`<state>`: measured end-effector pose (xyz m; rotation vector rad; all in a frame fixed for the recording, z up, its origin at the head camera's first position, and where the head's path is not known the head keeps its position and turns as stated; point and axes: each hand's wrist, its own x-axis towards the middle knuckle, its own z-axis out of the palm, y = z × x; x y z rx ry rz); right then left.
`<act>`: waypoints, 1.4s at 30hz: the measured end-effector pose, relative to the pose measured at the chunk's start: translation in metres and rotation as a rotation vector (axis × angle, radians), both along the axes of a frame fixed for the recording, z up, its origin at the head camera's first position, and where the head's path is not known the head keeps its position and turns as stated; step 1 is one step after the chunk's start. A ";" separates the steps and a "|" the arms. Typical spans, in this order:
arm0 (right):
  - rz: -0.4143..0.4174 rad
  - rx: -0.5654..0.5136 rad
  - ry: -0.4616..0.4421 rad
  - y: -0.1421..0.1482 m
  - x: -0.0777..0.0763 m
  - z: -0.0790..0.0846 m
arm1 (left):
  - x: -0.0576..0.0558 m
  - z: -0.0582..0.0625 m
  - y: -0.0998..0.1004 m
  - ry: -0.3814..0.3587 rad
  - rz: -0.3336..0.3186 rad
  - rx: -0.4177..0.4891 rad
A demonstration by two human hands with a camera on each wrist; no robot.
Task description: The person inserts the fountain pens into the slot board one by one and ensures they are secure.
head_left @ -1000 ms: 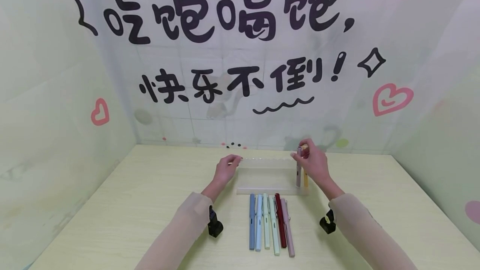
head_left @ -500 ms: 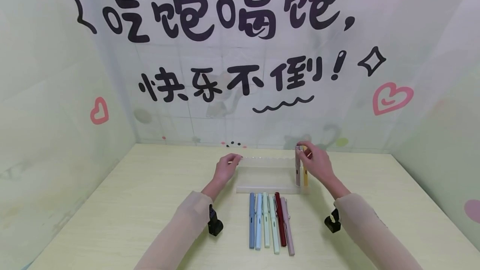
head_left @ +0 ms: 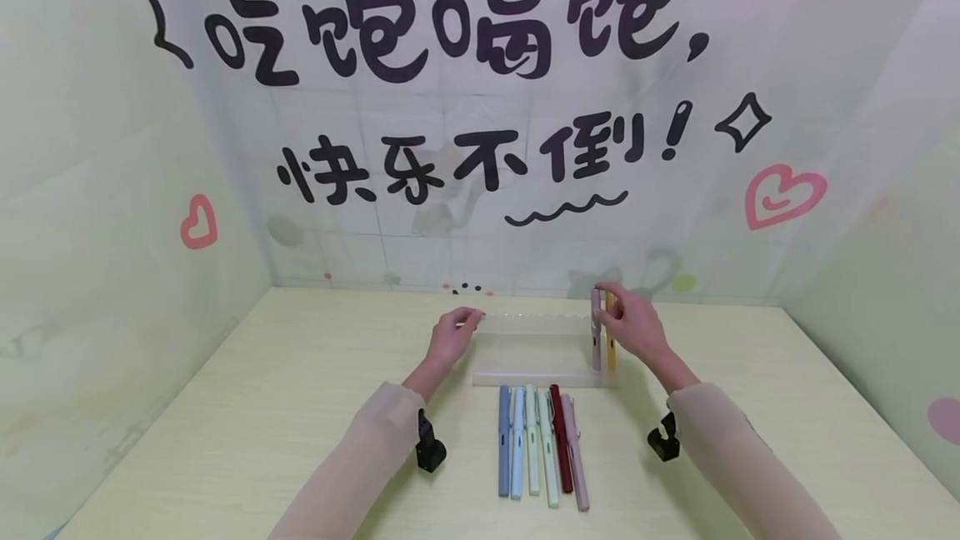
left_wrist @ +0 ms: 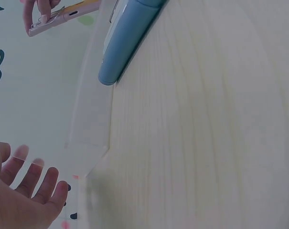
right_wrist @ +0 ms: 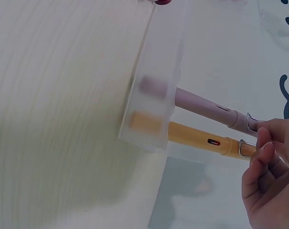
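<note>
A clear, frosted pen stand (head_left: 532,352) with a scalloped top edge sits toward the back of the table. My left hand (head_left: 451,337) pinches its upper left corner; in the left wrist view some fingertips show through the clear panel. At the other end, my right hand (head_left: 634,325) pinches the capped upper part of a mauve pen (right_wrist: 206,107), which stands upright with its lower end behind the stand's frosted front lip (right_wrist: 156,71). Beside it on the right stands a yellow-orange pen (right_wrist: 192,136), its top partly covered by the right fingers.
Several capped pens lie side by side in front of the stand: a dark blue pen (head_left: 504,440), a light blue one, pale green ones, a dark red pen (head_left: 561,440) and a mauve pen (head_left: 576,457). A printed backdrop (head_left: 450,257) rises behind the table (head_left: 225,407).
The upright mauve pen has shifted slightly left and straightened in the stand, and my right fingers have slid to its right side and top. My left hand stays at the stand's corner.
</note>
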<state>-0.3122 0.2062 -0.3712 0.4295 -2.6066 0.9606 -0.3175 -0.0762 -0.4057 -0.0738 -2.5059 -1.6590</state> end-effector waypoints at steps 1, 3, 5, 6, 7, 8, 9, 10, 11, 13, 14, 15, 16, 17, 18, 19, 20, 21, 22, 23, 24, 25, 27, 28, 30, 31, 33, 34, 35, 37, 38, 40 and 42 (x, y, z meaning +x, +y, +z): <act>0.004 -0.003 -0.005 0.000 0.000 -0.001 | 0.000 0.000 0.000 0.000 0.000 0.000; 0.014 -0.012 -0.015 0.001 -0.001 -0.002 | 0.000 -0.001 0.000 0.004 -0.002 -0.005; 0.024 -0.021 -0.024 0.002 -0.001 -0.002 | 0.000 -0.001 0.000 0.005 -0.003 -0.005; 0.030 -0.023 -0.026 0.003 -0.001 -0.003 | 0.000 -0.001 0.000 0.004 -0.002 -0.005; 0.032 -0.027 -0.027 0.003 -0.001 -0.002 | 0.000 -0.001 0.000 0.004 -0.002 -0.006; 0.033 -0.032 -0.029 0.003 -0.001 -0.002 | 0.000 -0.001 0.000 0.004 -0.002 -0.006; 0.034 -0.034 -0.029 0.004 -0.001 -0.002 | 0.000 -0.001 0.000 0.002 -0.002 -0.005; 0.036 -0.035 -0.029 0.004 -0.001 -0.002 | 0.000 -0.001 0.000 -0.001 -0.001 -0.001; 0.037 -0.035 -0.028 0.004 -0.001 -0.002 | 0.000 0.000 0.000 -0.005 0.000 0.002; 0.036 -0.040 -0.028 0.004 0.000 -0.002 | -0.001 0.000 0.000 -0.003 -0.002 0.001; 0.038 -0.043 -0.029 0.004 0.000 -0.002 | 0.000 0.000 0.000 -0.002 -0.002 0.001; 0.040 -0.043 -0.029 0.004 0.000 -0.002 | 0.000 0.000 0.000 -0.001 -0.002 0.001; 0.044 -0.043 -0.028 0.004 0.000 -0.002 | 0.000 0.000 0.000 -0.001 -0.002 0.001; 0.046 -0.045 -0.029 0.004 0.000 -0.002 | 0.000 0.000 0.000 0.000 -0.002 0.000; 0.048 -0.044 -0.029 0.004 0.000 -0.002 | 0.000 0.000 0.000 0.000 -0.001 -0.001; 0.048 -0.043 -0.029 0.004 0.000 -0.002 | 0.000 0.000 0.000 -0.001 -0.002 0.000; 0.048 -0.042 -0.029 0.004 0.000 -0.002 | 0.000 0.000 0.000 -0.001 -0.002 0.001; 0.048 -0.042 -0.027 0.004 0.000 -0.002 | 0.000 -0.001 0.000 -0.002 -0.002 0.003; 0.047 -0.044 -0.024 0.005 0.001 -0.003 | 0.000 -0.001 0.000 -0.002 -0.003 0.005; 0.043 -0.050 -0.022 0.005 0.001 -0.003 | -0.001 -0.001 0.000 -0.004 -0.005 0.008; 0.043 -0.055 -0.015 0.005 0.001 -0.002 | -0.001 -0.001 0.000 -0.004 -0.006 0.011; 0.042 -0.065 -0.008 0.005 0.002 -0.002 | -0.001 -0.001 0.000 -0.004 -0.007 0.013; 0.044 -0.088 0.012 0.004 0.003 -0.002 | 0.000 -0.001 0.000 -0.002 -0.008 0.014; 0.047 -0.097 0.020 0.004 0.005 -0.002 | 0.000 -0.001 0.000 -0.002 -0.008 0.014; 0.060 -0.114 0.031 0.003 0.008 -0.002 | 0.000 -0.001 0.000 -0.002 -0.007 0.014; 0.066 -0.119 0.030 0.003 0.010 -0.003 | 0.000 -0.001 0.000 -0.002 -0.007 0.014; 0.080 -0.118 0.025 0.003 0.013 -0.005 | 0.000 -0.001 0.000 -0.003 -0.007 0.016; 0.088 -0.116 0.021 0.002 0.015 -0.006 | 0.000 -0.001 0.000 -0.003 -0.007 0.015; 0.095 -0.115 0.017 0.002 0.016 -0.008 | 0.000 -0.001 0.000 -0.003 -0.007 0.013; 0.102 -0.113 0.009 0.002 0.019 -0.011 | 0.000 -0.001 0.000 -0.005 -0.008 0.012; 0.104 -0.113 0.007 0.002 0.020 -0.012 | 0.001 -0.001 0.000 -0.005 -0.008 0.010; 0.110 -0.118 0.004 0.001 0.022 -0.015 | 0.001 0.000 0.000 -0.007 -0.007 0.009; 0.118 -0.123 -0.001 0.001 0.024 -0.018 | 0.001 0.000 0.000 -0.007 -0.006 0.006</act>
